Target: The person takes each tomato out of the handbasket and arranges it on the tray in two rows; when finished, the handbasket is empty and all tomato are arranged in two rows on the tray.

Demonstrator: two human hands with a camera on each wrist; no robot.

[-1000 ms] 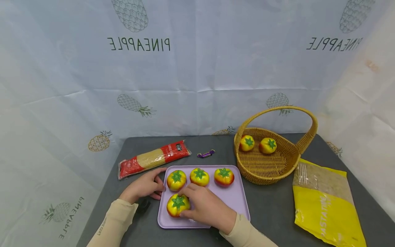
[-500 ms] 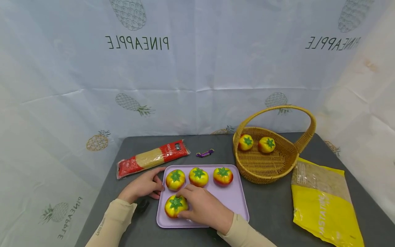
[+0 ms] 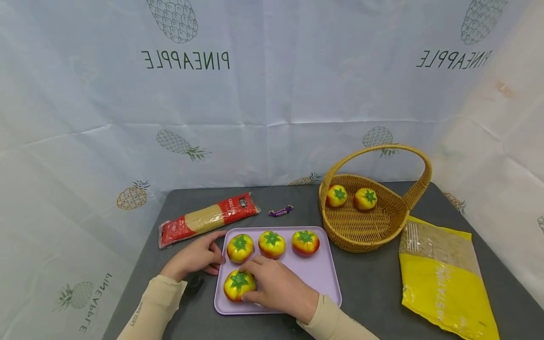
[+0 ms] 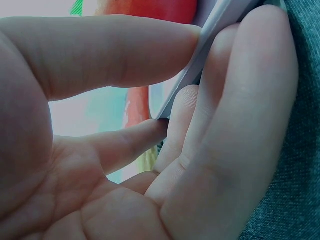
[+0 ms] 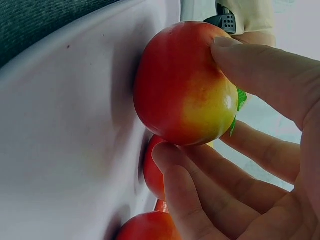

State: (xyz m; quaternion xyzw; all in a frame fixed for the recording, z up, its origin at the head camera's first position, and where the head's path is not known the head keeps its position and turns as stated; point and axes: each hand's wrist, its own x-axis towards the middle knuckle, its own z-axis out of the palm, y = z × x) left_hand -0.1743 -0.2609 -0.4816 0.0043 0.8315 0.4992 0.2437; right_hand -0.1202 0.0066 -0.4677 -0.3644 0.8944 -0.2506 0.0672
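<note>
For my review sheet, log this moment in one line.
left hand: holds tray edge; right hand: grips near-left fruit; tray: three other fruits; basket: two fruits

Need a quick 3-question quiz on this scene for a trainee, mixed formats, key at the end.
1. Count: how many fruits lie in the basket?
2. True or false: the left hand grips the rim of the lilac tray.
3. Choice: what is the right hand holding?
A) the wrapped sweet
B) one of the fruits
C) the noodle packet

Key:
1. Two.
2. True; the left wrist view shows the rim between its thumb and fingers.
3. B; its thumb and fingertips are around the near-left fruit at the tray.
</note>
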